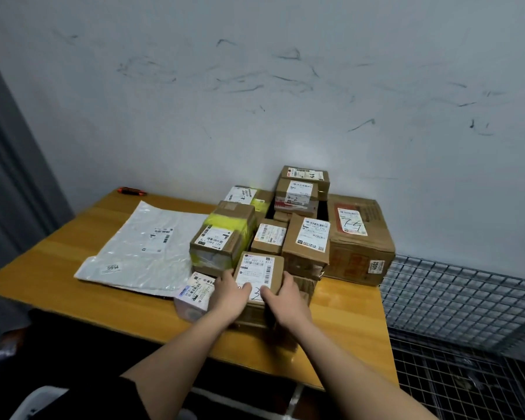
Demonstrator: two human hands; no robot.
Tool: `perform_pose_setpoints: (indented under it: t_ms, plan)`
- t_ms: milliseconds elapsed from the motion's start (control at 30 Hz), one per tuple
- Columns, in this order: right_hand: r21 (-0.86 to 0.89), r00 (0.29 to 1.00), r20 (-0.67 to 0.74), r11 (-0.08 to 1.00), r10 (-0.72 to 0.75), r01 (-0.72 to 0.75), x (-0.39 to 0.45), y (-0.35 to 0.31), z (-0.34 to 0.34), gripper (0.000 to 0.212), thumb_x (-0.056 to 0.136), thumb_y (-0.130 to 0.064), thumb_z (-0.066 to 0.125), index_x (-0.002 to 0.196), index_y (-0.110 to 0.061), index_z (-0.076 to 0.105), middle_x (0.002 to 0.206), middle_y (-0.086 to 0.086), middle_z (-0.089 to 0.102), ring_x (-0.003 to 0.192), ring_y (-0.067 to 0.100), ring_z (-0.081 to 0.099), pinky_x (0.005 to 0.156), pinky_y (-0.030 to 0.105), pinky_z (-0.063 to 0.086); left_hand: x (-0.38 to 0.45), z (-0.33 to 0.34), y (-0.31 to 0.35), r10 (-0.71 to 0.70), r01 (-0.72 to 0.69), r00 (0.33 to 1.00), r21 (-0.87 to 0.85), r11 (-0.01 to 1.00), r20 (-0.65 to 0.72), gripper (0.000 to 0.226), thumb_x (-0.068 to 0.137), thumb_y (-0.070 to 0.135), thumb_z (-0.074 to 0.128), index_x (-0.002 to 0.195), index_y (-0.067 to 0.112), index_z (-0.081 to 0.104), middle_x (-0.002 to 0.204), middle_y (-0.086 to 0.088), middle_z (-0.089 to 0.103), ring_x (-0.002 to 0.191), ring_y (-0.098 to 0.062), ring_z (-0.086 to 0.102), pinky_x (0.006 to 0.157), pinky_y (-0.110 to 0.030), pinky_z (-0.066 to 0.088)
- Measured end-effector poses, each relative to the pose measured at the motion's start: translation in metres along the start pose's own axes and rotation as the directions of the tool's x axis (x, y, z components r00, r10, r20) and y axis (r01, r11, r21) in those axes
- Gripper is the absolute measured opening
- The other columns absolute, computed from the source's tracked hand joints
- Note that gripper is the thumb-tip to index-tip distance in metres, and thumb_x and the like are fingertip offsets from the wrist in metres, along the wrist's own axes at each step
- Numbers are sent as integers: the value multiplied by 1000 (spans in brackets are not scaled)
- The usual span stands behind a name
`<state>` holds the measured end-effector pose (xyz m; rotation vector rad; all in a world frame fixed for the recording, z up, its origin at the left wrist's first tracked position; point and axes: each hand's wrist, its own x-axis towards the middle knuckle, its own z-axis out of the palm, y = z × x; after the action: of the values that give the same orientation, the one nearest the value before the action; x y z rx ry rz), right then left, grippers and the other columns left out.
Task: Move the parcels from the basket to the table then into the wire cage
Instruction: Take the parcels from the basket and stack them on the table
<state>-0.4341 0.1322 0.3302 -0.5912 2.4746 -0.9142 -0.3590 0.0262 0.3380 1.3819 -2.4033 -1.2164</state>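
Observation:
A small cardboard parcel [259, 272] with a white label sits on top of another box at the front of a pile on the wooden table [73, 237]. My left hand [229, 294] grips its left side and my right hand [287, 300] grips its right side, thumbs on the label. Behind it stand several more cardboard parcels, among them a yellow-taped box [222, 237] and a large box [359, 237]. The wire cage [455, 301] stands right of the table. No basket is in view.
A flat white plastic mailer [140, 253] lies on the table's left half. A small white packet [194, 294] rests by my left hand. An orange and black tool [132, 191] lies at the table's back left edge. A scuffed wall rises behind.

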Motion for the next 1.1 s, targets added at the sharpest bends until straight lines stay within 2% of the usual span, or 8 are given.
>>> perform_pose_setpoints:
  t_ms: [267, 500, 567, 667, 833, 967, 1033, 1100]
  plan:
    - [-5, 999, 48, 1000, -11, 12, 15, 5, 7, 76, 91, -45, 53, 151, -17, 16, 145, 9, 41, 125, 30, 50, 100, 40, 43, 10, 4, -4, -28, 29, 999, -46, 999, 15, 50, 94, 23, 55, 137, 13, 33, 132, -5, 57, 108, -21, 59, 76, -27, 39]
    - [-30, 993, 121, 999, -15, 18, 26, 10, 18, 75, 91, -43, 52, 152, -18, 14, 148, 6, 42, 124, 27, 52, 99, 40, 46, 17, 1, -12, -45, 45, 999, 15, 999, 18, 43, 94, 22, 54, 133, 14, 38, 129, -3, 58, 108, -20, 58, 75, -26, 37]
    - [-32, 992, 124, 999, -9, 13, 28, 10, 19, 72, 93, -41, 50, 152, -17, 14, 148, 7, 41, 124, 28, 51, 99, 39, 46, 20, 2, -11, -37, 36, 999, 18, 999, 39, 46, 94, 22, 54, 135, 13, 37, 131, -3, 57, 111, -21, 57, 78, -27, 39]
    - [24, 990, 140, 1000, -2, -1, 34, 11, 19, 67, 95, -39, 49, 150, -17, 18, 144, 7, 46, 124, 28, 51, 100, 39, 44, 24, 7, -10, -27, 29, 997, -33, 999, 67, 52, 91, 20, 56, 138, 12, 37, 132, -6, 56, 115, -22, 55, 90, -31, 43]
    - [119, 984, 175, 992, 18, -40, 43, 9, 15, 63, 98, -31, 48, 150, -12, 18, 143, 7, 50, 127, 29, 51, 104, 39, 42, 24, 7, -8, -9, 18, 993, -74, 997, 120, 57, 90, 15, 58, 141, 12, 33, 137, -7, 52, 122, -23, 51, 98, -31, 39]
    - [24, 994, 105, 1000, 17, -20, 41, 12, 9, 61, 96, -39, 50, 146, -14, 26, 142, 7, 49, 125, 28, 52, 102, 40, 43, 26, 3, -14, -15, 20, 995, -47, 999, 98, 75, 90, 24, 60, 150, 15, 16, 146, -10, 40, 129, -26, 45, 106, -39, 39]
    - [-76, 1000, -14, 997, -8, 7, 36, 10, 6, 55, 95, -42, 49, 142, -17, 34, 139, 5, 49, 121, 27, 54, 101, 44, 43, 24, 0, -16, 6, -5, 998, -10, 1000, 62, 72, 91, 27, 58, 150, 16, 19, 146, -9, 39, 126, -25, 47, 102, -39, 42]
    - [-140, 983, -160, 988, -91, 69, 29, 5, -1, 42, 95, -41, 46, 132, -20, 42, 130, 2, 52, 114, 23, 55, 94, 43, 48, 21, -4, -17, 65, -64, 998, 66, 996, -15, 61, 93, 29, 55, 147, 18, 27, 144, -7, 38, 120, -22, 50, 92, -34, 45]
